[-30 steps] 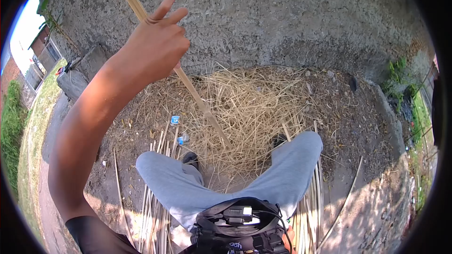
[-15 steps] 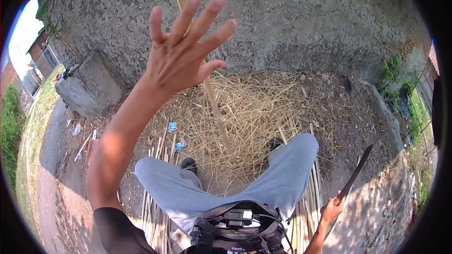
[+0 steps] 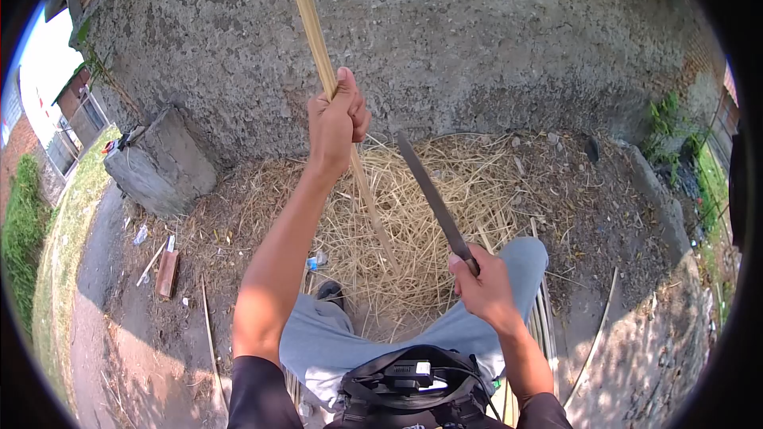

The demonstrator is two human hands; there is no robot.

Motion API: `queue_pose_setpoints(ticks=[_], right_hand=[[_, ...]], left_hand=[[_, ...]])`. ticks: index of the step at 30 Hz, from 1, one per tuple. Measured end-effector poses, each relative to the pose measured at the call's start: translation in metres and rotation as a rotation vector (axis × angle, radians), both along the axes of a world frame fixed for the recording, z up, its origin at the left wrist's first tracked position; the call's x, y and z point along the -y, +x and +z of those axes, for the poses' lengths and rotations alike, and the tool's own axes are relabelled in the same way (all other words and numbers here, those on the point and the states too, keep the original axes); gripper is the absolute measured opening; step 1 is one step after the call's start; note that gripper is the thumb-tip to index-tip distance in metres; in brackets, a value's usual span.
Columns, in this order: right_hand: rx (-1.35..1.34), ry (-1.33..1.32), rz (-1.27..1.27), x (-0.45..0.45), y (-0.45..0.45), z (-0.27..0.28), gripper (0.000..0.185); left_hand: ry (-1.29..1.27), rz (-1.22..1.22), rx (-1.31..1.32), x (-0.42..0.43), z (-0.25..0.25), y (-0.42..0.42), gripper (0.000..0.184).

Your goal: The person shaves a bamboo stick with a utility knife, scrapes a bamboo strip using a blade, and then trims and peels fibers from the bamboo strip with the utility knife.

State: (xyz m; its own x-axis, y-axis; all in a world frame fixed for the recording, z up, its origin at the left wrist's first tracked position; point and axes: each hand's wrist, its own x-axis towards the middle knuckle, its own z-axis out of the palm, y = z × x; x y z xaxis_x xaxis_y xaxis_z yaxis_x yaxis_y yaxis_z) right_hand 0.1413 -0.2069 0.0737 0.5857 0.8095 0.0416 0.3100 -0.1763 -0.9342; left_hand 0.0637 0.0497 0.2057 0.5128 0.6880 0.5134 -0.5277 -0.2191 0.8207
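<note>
We had our left hand [image 3: 338, 119] closed around a long bamboo strip [image 3: 311, 20] at the upper middle of the frame, thumb lying up along it. The strip ran from the top edge, where its upper end was cut off from view, down to the heap of straw-like shavings [image 3: 413, 226] at the centre, and its lower end seemed to rest there. Our right hand [image 3: 481, 282], right of the lower centre, gripped a machete [image 3: 431, 195] by its handle, the dark blade slanting to the upper left. The tip pointed toward the strip just below our left fist; we could not tell how near it came in depth.

We judged the strip light for its length, stiff but springy, and fairly smooth, so a full-fist hold well above the blade suited it. Its split edges could be sharp or splintery under the palm.

The rough wall [image 3: 461, 48] behind the heap limited room toward the top of the frame, and the concrete block [image 3: 163, 167] stood at the left. Our knee [image 3: 520, 266] lay just beside the machete hand. The widest room seemed to be over the littered ground [image 3: 596, 222] at the right.
</note>
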Motion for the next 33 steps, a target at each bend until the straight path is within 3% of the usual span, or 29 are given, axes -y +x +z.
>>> queue_pose_setpoints(ticks=[3,9,12,18,27,31,33], right_hand=[[0.171,0.027,0.134,-0.034,-0.005,0.009,0.028],[0.126,0.134,0.108,-0.083,0.001,0.02,0.036],[0.148,0.067,0.055,-0.089,-0.007,0.032,0.037],[0.311,-0.094,0.136,-0.105,0.003,-0.063,0.04],[0.091,0.119,0.076,-0.103,-0.001,0.049,0.038],[0.02,0.13,0.026,-0.12,-0.017,-0.034,0.038],[0.239,0.006,0.014,-0.123,-0.016,-0.09,0.038]], left_hand=[[-0.009,-0.057,-0.006,-0.004,0.0,0.014,0.055],[0.007,-0.114,0.036,-0.013,-0.011,0.031,0.048],[-0.023,-0.144,0.076,-0.006,-0.01,0.037,0.048],[-0.056,-0.126,0.087,-0.015,-0.012,0.035,0.048],[-0.052,-0.095,0.079,-0.011,-0.015,0.035,0.049],[-0.002,-0.038,0.09,-0.009,-0.016,0.034,0.047],[0.015,-0.026,0.103,-0.012,-0.016,0.031,0.046]])
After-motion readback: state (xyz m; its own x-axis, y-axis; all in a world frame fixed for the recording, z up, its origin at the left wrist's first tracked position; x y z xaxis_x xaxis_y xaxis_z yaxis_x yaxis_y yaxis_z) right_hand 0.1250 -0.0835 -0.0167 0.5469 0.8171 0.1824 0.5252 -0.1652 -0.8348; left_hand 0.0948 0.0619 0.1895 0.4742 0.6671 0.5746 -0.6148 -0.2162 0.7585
